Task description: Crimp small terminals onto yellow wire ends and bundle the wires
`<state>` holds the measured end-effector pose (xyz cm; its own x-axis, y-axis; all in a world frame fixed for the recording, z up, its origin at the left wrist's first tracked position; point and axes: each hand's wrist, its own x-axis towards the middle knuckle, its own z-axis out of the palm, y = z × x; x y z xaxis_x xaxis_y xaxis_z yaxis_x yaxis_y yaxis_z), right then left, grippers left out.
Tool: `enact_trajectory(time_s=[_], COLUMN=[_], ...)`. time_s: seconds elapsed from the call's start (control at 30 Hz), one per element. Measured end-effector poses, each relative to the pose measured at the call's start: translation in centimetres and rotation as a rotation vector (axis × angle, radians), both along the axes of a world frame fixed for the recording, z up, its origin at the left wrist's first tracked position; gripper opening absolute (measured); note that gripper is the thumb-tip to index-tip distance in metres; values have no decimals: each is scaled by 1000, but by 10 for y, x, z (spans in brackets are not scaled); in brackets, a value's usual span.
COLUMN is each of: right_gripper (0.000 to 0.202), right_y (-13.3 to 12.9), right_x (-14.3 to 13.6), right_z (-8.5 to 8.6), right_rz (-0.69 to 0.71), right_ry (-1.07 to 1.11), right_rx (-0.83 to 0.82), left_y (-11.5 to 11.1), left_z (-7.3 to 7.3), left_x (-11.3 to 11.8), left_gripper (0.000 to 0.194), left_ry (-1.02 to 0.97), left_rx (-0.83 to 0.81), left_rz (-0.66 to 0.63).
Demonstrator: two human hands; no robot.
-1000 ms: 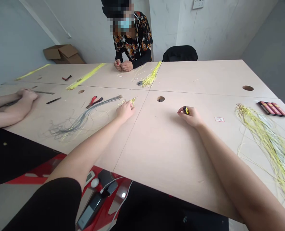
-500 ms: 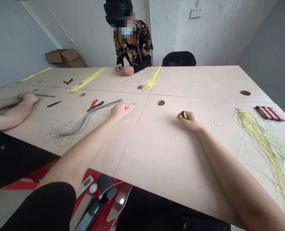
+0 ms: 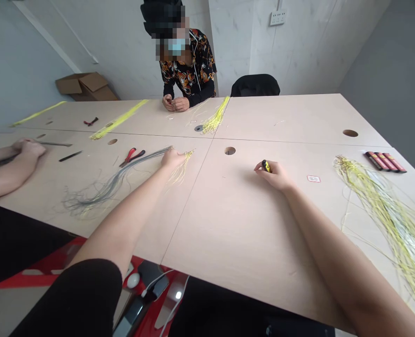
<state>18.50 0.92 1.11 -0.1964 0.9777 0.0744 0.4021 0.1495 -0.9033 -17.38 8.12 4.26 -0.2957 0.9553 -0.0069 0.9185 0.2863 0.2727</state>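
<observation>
My left hand [image 3: 172, 160] is stretched over the table at the heads of two wire bundles. Its fingers are curled together against the yellow wires [image 3: 181, 173], and their tips are hidden from me. The grey wires [image 3: 123, 175] run leftward from just behind this hand, fanning out loosely at their far end. In my right hand [image 3: 275, 177], resting on the bare tabletop, is a short black-and-yellow cylinder [image 3: 265, 166], gripped between thumb and fingers and pointing up.
Red-handled pliers [image 3: 132, 157] lie left of the grey wires. At right are a long yellow wire bundle [image 3: 372, 201], red-and-black cylinders [image 3: 384, 162] and a small label [image 3: 313, 179]. A co-worker [image 3: 186, 70] sits opposite; another person's hands [image 3: 30, 147] are at left. Round holes [image 3: 230, 150] pierce the table.
The view has shifted slightly, so the table and items appear farther left. Both hands stay near the same places, my right still holding the cylinder.
</observation>
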Motion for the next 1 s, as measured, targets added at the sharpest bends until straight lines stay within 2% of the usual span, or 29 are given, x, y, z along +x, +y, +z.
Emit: enact_trajectory(time_s=[0.13,0.27,0.77,0.87,1.0], right_gripper=[21,20,20,20,21], right_y=[-1,0,0,-1,1], right_x=[1,2,1,1,3], right_z=[2,0,3,2,0], right_rz=[-30,-18,7,8,7], right_ry=[79,92,70,62,54], right_rx=[-31,-56,-45,-51,-42], left_y=[-4,-8,-11,-12,-15], left_z=[1,-1,3,5,9], left_x=[8,13,16,14,11], left_gripper=[27,27,23,19,22], left_ry=[70,84,114,60,68], left_rx=[-7,41,-21,62,325], left_rz=[107,109,106,151,145])
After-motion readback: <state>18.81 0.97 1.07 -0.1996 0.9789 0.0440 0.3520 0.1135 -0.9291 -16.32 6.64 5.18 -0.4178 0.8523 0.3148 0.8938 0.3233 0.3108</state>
